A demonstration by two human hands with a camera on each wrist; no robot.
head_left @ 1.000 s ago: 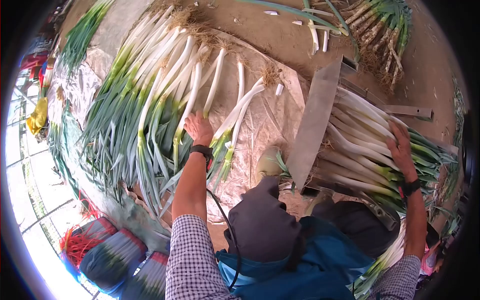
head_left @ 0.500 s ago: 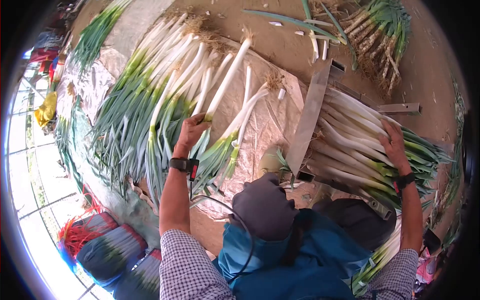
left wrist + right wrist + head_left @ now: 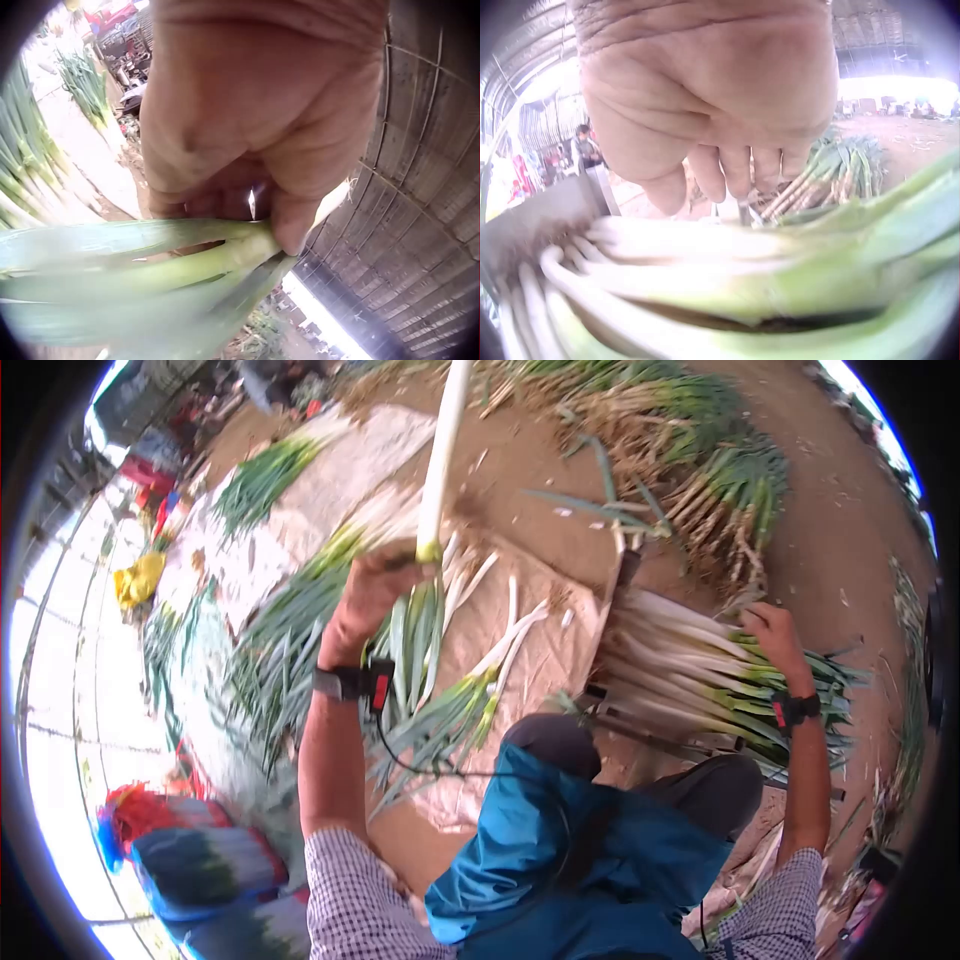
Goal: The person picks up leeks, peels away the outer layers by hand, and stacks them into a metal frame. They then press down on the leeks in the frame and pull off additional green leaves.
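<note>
My left hand (image 3: pixel 370 600) holds a long green onion (image 3: pixel 441 470) upright where its white stem turns green. In the left wrist view, thumb and fingers pinch that green onion (image 3: pixel 244 251), its leaves fanning out to the left. A stack of green onions (image 3: pixel 670 650) lies in a metal frame (image 3: pixel 544 214), roots against the plate. My right hand (image 3: pixel 775 638) is at the far side of this stack. Its fingers (image 3: pixel 736 171) hang fairly straight behind the white stems, with nothing gripped.
A large pile of green onions (image 3: pixel 275 635) lies on the left of a sheet (image 3: pixel 540 690), with a few loose ones nearer the middle. Root-on bundles (image 3: pixel 735 500) lie on the dirt floor at the back right. Packed bundles (image 3: pixel 205 865) stand at lower left.
My left hand took a green onion from beside the pile and raised it toward the head camera. The head view has tilted up. My right hand has shifted to the stack's far edge.
</note>
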